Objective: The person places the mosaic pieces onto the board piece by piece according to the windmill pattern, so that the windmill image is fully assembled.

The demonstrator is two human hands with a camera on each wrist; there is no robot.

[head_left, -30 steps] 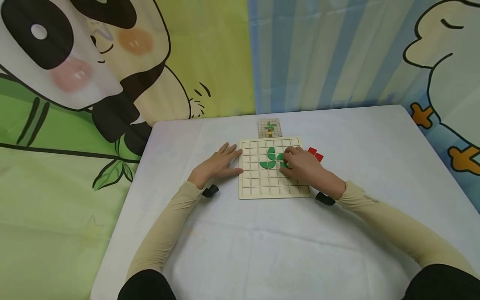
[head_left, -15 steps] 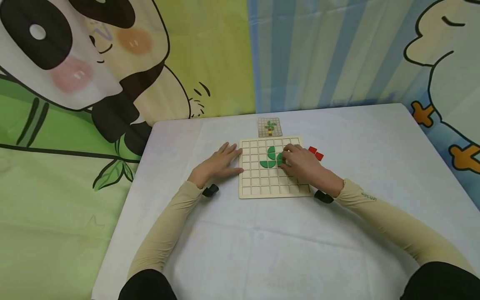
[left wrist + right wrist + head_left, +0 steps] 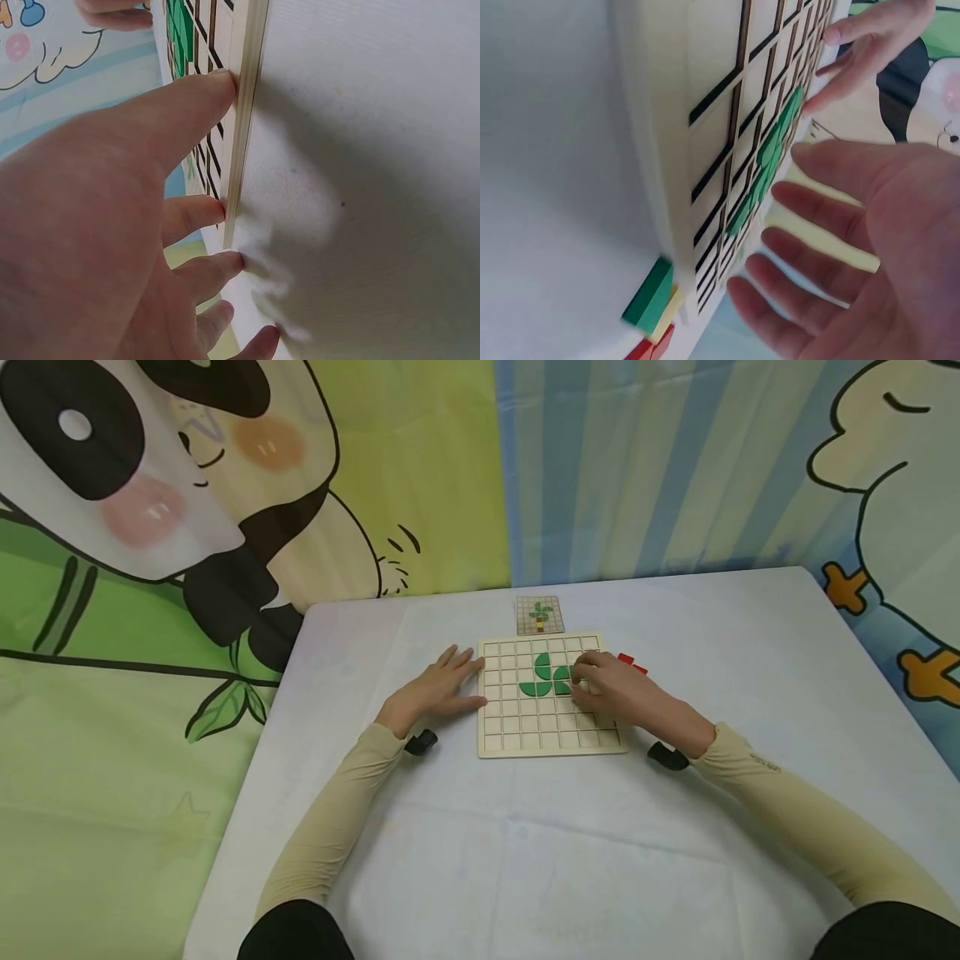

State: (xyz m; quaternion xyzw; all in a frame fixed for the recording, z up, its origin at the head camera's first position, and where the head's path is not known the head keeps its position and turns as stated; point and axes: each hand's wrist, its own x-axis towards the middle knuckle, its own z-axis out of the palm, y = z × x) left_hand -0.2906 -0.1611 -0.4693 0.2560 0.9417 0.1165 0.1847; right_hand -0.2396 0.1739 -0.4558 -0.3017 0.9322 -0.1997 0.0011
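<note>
Some green pcs (image 3: 543,672) on my board (image 3: 517,727), mid-frame — red pcs (image 3: 626,658) unplaced, ctr-right. L hand (image 3: 431,689), R hand (image 3: 617,690): fingers apart, empty.

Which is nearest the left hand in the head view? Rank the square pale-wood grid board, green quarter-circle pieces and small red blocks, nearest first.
1. Square pale-wood grid board: its left edge meets the left hand.
2. Green quarter-circle pieces: around the board's middle.
3. Small red blocks: right of the board, partly hidden by the right hand.
</note>
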